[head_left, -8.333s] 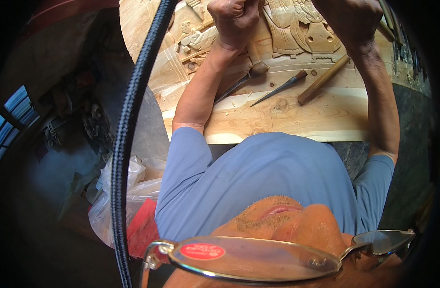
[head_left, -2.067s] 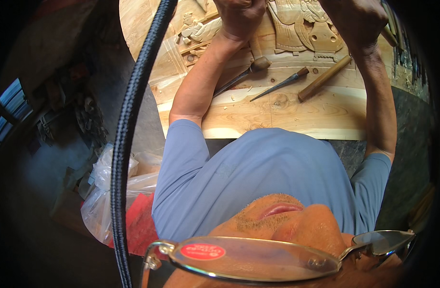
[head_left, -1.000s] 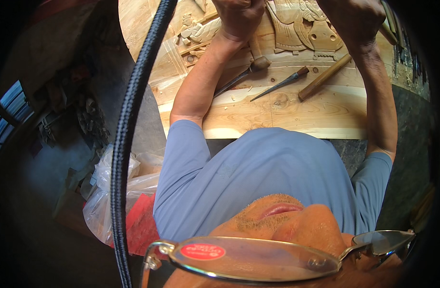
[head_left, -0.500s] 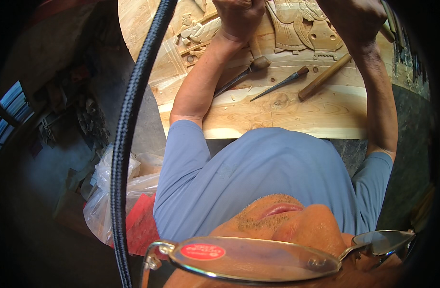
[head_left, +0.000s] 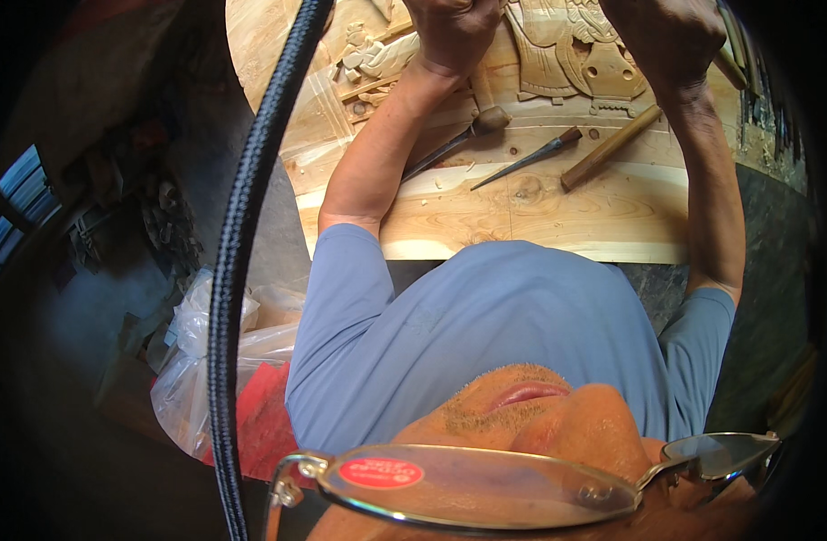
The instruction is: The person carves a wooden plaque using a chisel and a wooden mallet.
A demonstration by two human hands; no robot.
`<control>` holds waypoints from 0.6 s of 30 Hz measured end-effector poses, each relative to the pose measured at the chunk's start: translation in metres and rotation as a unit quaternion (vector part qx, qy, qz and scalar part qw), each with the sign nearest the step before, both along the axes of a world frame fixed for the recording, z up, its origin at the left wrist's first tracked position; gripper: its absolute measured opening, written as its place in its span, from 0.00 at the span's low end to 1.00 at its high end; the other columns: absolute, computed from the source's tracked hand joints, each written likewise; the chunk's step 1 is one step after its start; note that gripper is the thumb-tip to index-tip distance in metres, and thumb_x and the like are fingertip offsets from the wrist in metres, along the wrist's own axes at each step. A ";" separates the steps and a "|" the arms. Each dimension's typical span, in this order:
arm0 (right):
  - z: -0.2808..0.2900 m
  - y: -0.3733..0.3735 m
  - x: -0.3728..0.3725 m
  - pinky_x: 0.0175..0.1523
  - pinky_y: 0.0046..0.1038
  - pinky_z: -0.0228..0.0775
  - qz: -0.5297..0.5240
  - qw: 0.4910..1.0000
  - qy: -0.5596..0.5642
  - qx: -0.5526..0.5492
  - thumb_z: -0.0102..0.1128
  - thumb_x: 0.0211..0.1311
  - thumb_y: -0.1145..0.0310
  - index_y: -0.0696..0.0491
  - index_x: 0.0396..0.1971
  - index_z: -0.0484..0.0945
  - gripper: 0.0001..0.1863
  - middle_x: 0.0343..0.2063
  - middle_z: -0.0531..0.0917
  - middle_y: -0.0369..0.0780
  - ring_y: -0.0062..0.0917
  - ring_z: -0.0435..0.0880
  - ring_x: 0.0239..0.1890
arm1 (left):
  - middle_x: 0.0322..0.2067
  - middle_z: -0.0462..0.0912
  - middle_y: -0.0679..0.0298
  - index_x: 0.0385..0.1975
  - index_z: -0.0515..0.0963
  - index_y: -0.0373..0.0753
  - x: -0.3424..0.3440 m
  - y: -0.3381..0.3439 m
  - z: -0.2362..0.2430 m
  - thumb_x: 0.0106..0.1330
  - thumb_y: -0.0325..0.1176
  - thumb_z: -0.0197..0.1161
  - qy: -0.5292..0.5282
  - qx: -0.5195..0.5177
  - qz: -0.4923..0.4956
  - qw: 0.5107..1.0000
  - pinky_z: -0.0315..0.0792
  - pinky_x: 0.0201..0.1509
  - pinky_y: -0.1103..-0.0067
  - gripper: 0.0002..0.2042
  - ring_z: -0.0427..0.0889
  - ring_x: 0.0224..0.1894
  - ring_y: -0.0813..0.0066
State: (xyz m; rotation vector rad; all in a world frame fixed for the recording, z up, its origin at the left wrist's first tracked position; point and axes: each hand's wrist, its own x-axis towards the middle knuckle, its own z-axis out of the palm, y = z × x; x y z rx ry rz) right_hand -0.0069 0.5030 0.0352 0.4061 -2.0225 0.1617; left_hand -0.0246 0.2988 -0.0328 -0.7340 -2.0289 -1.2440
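Note:
A pale wooden panel point(head_left: 530, 212) with carved relief figures lies in front of me. My left hand point(head_left: 451, 32) is clenched over the carving at the top middle, and the picture's top edge cuts off what it grips. My right hand point(head_left: 667, 38) hovers over the carved figure point(head_left: 583, 63) at the top right, with its fingers hidden. A wooden handle point(head_left: 731, 70) pokes out just right of it. Three tools lie loose on the panel between my arms: a round-handled chisel point(head_left: 472, 131), a thin dark-handled gouge point(head_left: 532, 159) and a long wooden-handled tool point(head_left: 610, 150).
A thick black braided cable point(head_left: 242, 252) hangs down the left side. Below the panel's left edge sit a clear plastic bag point(head_left: 201, 356) and something red point(head_left: 260, 424). A dark surface point(head_left: 767, 234) runs under the panel on the right. Spectacles point(head_left: 476, 487) fill the bottom.
Over the last second both hands stay in nearly the same place on the carving. The three loose tools have not moved.

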 end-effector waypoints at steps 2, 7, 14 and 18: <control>0.001 -0.005 0.002 0.42 0.33 0.85 0.011 1.000 -0.002 -0.014 0.64 0.58 0.75 0.37 0.56 0.85 0.26 0.42 0.91 0.43 0.34 0.92 0.42 | 0.31 0.90 0.56 0.43 0.86 0.30 0.003 -0.002 -0.003 0.65 0.20 0.71 -0.047 0.015 -0.006 0.999 0.79 0.36 0.80 0.08 0.88 0.32 0.78; 0.003 -0.006 0.003 0.42 0.33 0.85 0.010 1.000 -0.014 -0.012 0.63 0.59 0.75 0.37 0.56 0.85 0.25 0.42 0.90 0.43 0.34 0.92 0.42 | 0.29 0.90 0.56 0.42 0.86 0.31 0.003 -0.001 -0.007 0.64 0.20 0.72 -0.063 0.034 -0.010 0.997 0.80 0.35 0.78 0.08 0.89 0.30 0.75; 0.005 -0.007 0.005 0.43 0.33 0.86 -0.010 0.999 -0.038 0.000 0.63 0.58 0.75 0.38 0.57 0.85 0.26 0.43 0.90 0.44 0.34 0.92 0.43 | 0.28 0.89 0.54 0.41 0.87 0.32 0.003 -0.002 -0.002 0.63 0.21 0.72 -0.023 0.001 0.009 1.000 0.79 0.34 0.77 0.08 0.89 0.29 0.73; 0.006 -0.006 0.004 0.44 0.33 0.86 -0.001 1.000 -0.026 0.009 0.63 0.58 0.76 0.38 0.57 0.85 0.26 0.43 0.90 0.43 0.34 0.92 0.44 | 0.27 0.88 0.54 0.40 0.87 0.33 0.003 -0.001 0.000 0.63 0.21 0.73 -0.024 0.005 0.014 1.000 0.79 0.34 0.76 0.07 0.89 0.28 0.71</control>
